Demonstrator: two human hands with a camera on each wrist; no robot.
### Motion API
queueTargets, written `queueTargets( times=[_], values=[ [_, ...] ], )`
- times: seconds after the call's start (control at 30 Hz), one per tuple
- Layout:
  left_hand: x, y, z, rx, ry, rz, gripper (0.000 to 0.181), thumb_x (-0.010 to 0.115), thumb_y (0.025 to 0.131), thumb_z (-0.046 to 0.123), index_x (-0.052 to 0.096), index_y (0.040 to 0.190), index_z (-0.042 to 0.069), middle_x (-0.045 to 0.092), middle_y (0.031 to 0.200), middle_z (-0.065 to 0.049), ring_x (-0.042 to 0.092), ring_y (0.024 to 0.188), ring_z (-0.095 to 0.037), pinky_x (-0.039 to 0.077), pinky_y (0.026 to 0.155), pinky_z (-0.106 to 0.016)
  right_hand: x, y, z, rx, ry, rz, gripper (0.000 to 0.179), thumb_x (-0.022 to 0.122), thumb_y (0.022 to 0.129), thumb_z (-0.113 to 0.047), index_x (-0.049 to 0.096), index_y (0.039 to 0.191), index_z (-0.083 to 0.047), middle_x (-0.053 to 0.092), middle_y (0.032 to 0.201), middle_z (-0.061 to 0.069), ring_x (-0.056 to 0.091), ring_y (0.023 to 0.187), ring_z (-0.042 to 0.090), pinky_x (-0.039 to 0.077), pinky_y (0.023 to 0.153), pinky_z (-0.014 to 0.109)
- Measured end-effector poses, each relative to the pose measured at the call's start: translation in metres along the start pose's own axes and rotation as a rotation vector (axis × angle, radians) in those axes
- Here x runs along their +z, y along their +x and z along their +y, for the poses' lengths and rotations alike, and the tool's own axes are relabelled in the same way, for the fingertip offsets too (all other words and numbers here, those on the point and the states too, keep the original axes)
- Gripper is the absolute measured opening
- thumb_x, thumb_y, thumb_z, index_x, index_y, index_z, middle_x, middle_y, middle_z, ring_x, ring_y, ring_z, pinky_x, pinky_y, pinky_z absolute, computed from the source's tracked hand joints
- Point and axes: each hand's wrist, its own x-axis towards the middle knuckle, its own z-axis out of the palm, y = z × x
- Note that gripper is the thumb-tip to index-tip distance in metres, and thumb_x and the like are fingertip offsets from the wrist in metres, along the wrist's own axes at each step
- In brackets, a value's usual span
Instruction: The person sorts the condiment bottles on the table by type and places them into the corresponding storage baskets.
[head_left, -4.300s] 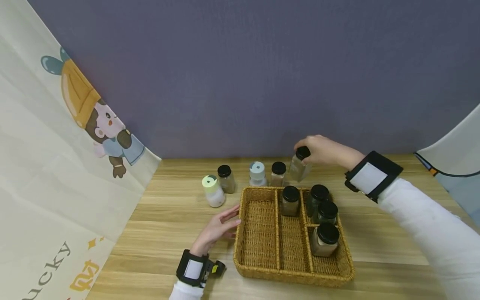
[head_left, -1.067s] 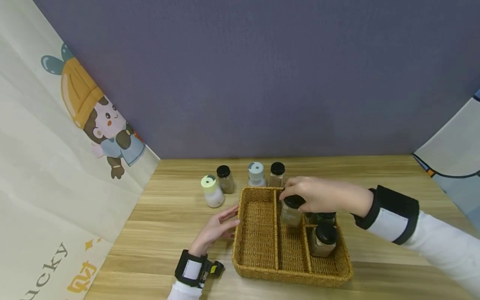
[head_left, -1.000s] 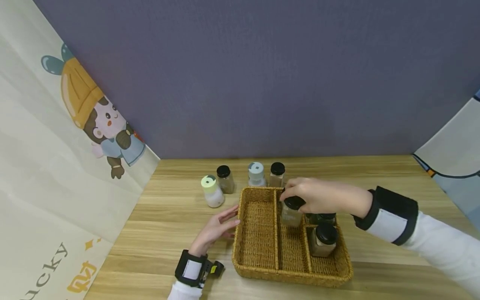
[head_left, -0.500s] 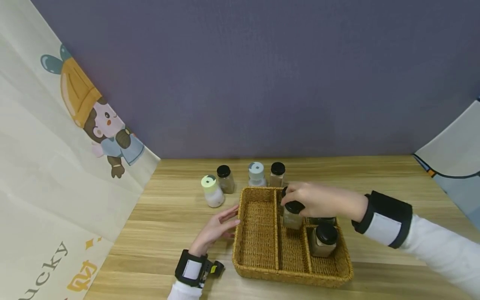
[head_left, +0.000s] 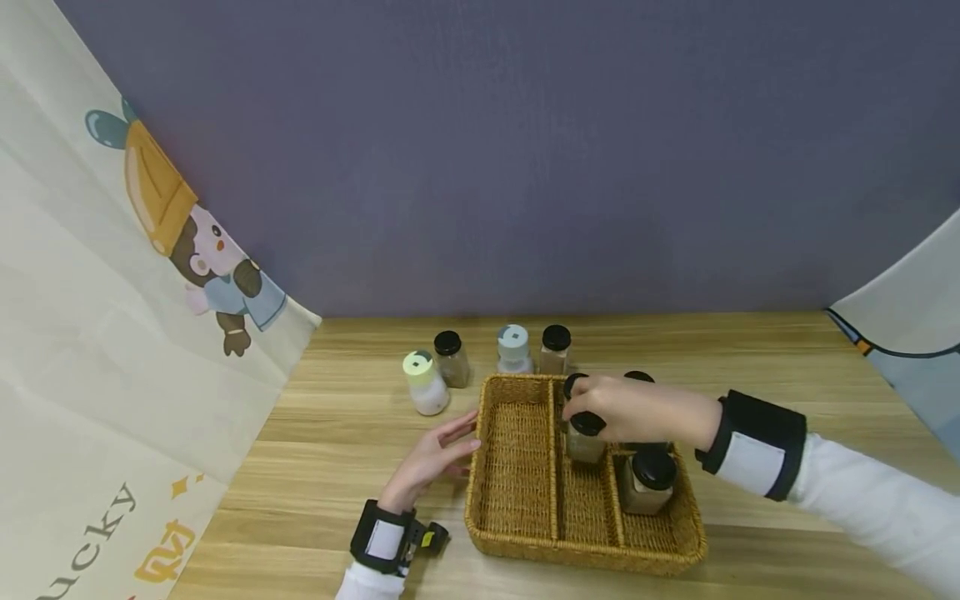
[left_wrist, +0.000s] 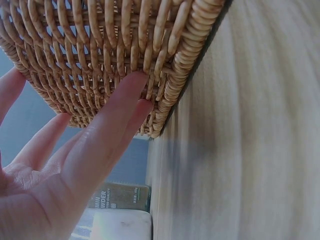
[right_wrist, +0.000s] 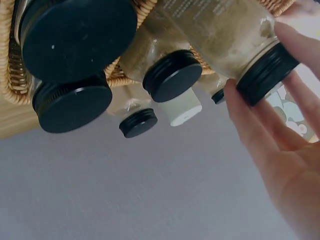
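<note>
My right hand (head_left: pixel 626 408) grips a spice jar (head_left: pixel 585 448) by its black lid, inside the middle compartment of the wicker basket (head_left: pixel 517 467). In the right wrist view, thumb and fingers lie round that jar's lid (right_wrist: pixel 267 72). Just behind it in the same compartment stands another black-lidded jar (head_left: pixel 573 383), mostly hidden by the hand. My left hand (head_left: pixel 427 462) is at the basket's left wall; in the left wrist view its extended fingers touch the weave (left_wrist: pixel 100 55). Whether the held jar's base meets the basket floor, I cannot tell.
A large black-lidded jar (head_left: pixel 648 479) stands in the front right compartment; other jars behind it are mostly covered by my right arm. Behind the basket are a white-capped bottle (head_left: pixel 514 350) and a black-lidded jar (head_left: pixel 555 350). Further left stand a yellow-green-capped bottle (head_left: pixel 426 385) and another jar (head_left: pixel 452 360).
The right hand has brought the jar from the table behind the basket into the middle compartment. Over the last second the jar has sunk slightly and shifted forward. The left hand has stayed put.
</note>
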Motion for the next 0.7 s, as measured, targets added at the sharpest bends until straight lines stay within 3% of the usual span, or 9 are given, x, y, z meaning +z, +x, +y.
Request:
queueTargets(
  times=[0.2, 0.7],
  values=[
    [-0.001, 0.000, 0.000, 0.003, 0.002, 0.003, 0.062, 0.061, 0.083, 0.020, 0.032, 0.137, 0.010, 0.028, 0.139, -0.021, 0.050, 0.108, -0.036, 0.052, 0.075, -0.041, 0.006, 0.004, 0.002, 0.028, -0.006, -0.002, 0.039, 0.070, 0.068, 0.003, 0.062, 0.106, -0.005, 0.054, 0.106, 0.016, 0.058, 0.085, 0.022, 0.048, 0.057, 0.018],
    [-0.001, 0.000, -0.002, 0.004, 0.010, 0.011, 0.065, 0.064, 0.080, 0.025, 0.034, 0.136, 0.011, 0.030, 0.139, -0.020, 0.050, 0.108, -0.034, 0.052, 0.076, -0.039, 0.018, 0.006, 0.007, 0.011, -0.032, 0.008, 0.038, 0.071, 0.068, 0.001, 0.063, 0.105, -0.006, 0.055, 0.102, 0.011, 0.057, 0.083, 0.019, 0.049, 0.058, 0.020]
  ],
)
